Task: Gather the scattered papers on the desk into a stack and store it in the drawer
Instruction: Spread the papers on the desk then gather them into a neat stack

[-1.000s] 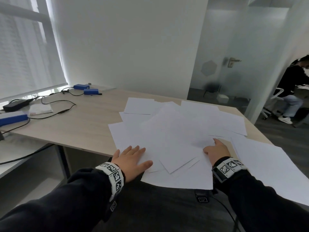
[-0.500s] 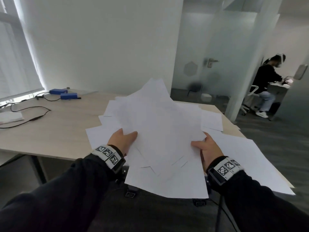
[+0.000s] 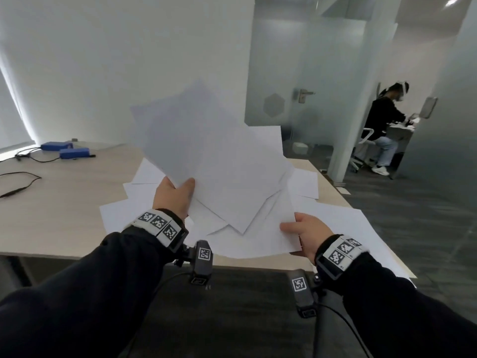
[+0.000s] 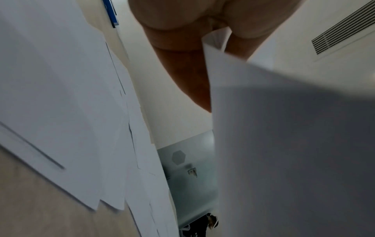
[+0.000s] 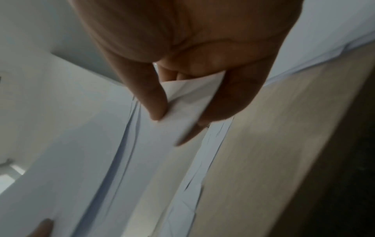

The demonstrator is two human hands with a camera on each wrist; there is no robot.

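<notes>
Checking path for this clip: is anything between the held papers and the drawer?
Cannot tell: no drawer shows in any view. Both the left hand and right hand already grip the papers above the desk.

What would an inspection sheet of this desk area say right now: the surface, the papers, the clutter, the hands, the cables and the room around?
Surface: light wood desk, bare on its left part.
Job's things: a fanned bundle of papers lifted off the desk, edges not yet squared; loose sheets lie on the desk beneath and to the right. No drawer in view.
Clutter: two blue boxes at the far left edge.
Hands: left hand grips the bundle's left edge; right hand pinches its lower right corner, the grip plain in the right wrist view.
Cables: a black cable on the desk at left; more run to the blue boxes.
Surroundings: white wall, frosted glass door, a seated person beyond it.
</notes>
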